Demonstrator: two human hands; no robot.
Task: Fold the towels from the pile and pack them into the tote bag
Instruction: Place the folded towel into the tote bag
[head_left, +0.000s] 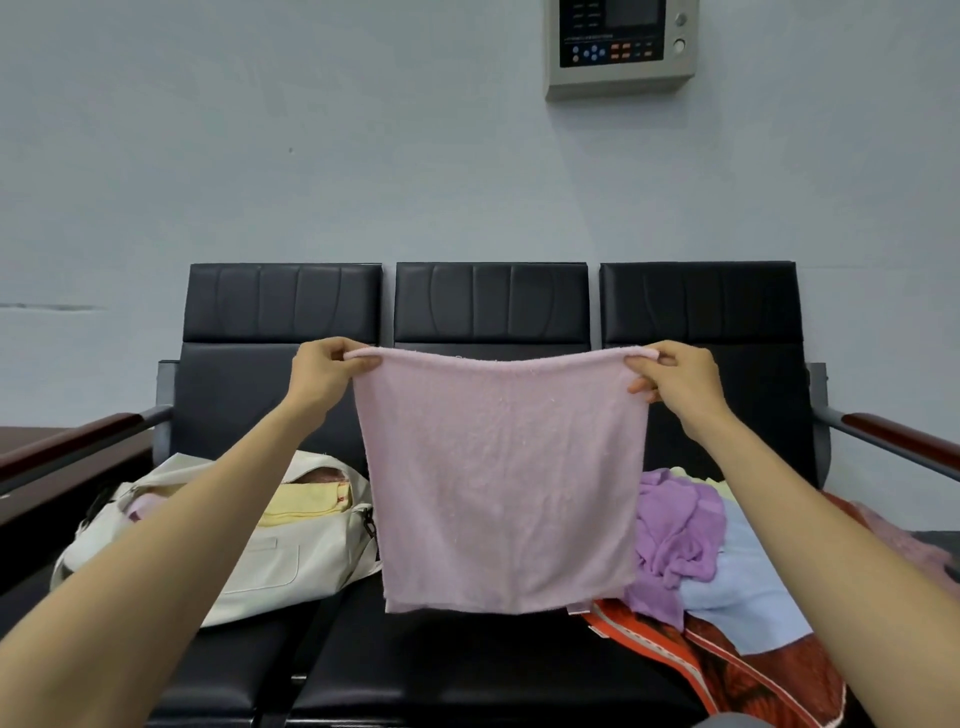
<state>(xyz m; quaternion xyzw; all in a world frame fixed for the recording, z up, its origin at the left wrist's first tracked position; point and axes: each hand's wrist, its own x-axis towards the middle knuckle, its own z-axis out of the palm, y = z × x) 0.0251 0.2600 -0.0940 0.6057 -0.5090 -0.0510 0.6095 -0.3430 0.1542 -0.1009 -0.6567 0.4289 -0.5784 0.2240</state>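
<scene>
Setting: pale wall (363, 156) with a control panel (621, 47); a black three-seat bench (493, 665) is in front of us.
Towel: the pink towel (504, 483) hangs spread in the air over the middle seat.
Hands: our left hand (324, 371) pinches its top left corner and our right hand (675, 384) its top right, fingers curled on the hem.
Bag: the white tote bag (280, 566) sits on the left seat, open, with a folded yellow towel (306, 501) inside.
Pile: a purple towel (691, 540), a blue towel (743, 597) and a red cloth (727, 670) lie heaped on the right.
Progress: we judge it partly done. At least one is packed, this one is unfolded, and several are left.
</scene>
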